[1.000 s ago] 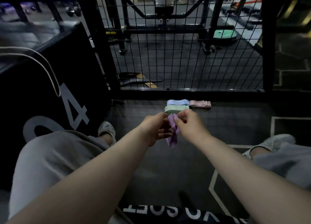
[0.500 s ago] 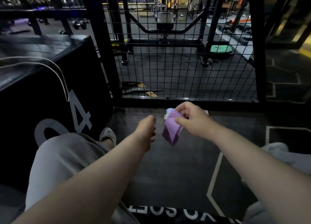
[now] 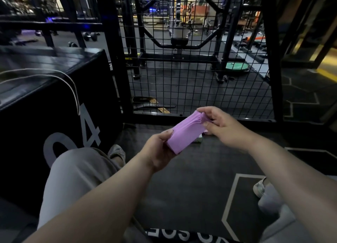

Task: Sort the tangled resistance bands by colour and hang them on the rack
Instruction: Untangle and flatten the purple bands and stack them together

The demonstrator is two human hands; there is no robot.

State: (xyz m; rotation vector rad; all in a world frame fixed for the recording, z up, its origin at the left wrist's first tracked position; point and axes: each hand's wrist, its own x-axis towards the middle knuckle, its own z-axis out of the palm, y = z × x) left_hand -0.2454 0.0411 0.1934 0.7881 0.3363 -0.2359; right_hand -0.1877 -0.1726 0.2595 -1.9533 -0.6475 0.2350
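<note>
A folded purple resistance band [image 3: 184, 133] is stretched between both hands above the dark floor. My left hand [image 3: 158, 149] grips its lower left end. My right hand [image 3: 220, 126] pinches its gathered upper right end. A sliver of another band [image 3: 198, 141] shows on the floor just under the purple one; the rest of that pile is hidden behind the band and my right hand. The black wire-mesh rack panel [image 3: 197, 89] stands upright straight ahead, a short way beyond my hands.
A black plyo box [image 3: 54, 104] marked 04, with a white cord [image 3: 73, 89] draped over it, stands close on the left. My knees and shoes flank the floor space. Gym machines and a green plate [image 3: 236, 66] lie behind the mesh.
My left hand, which had let go half a second ago, has taken hold of the purple band's lower end again. The band is now spread out between both hands, raised slightly.
</note>
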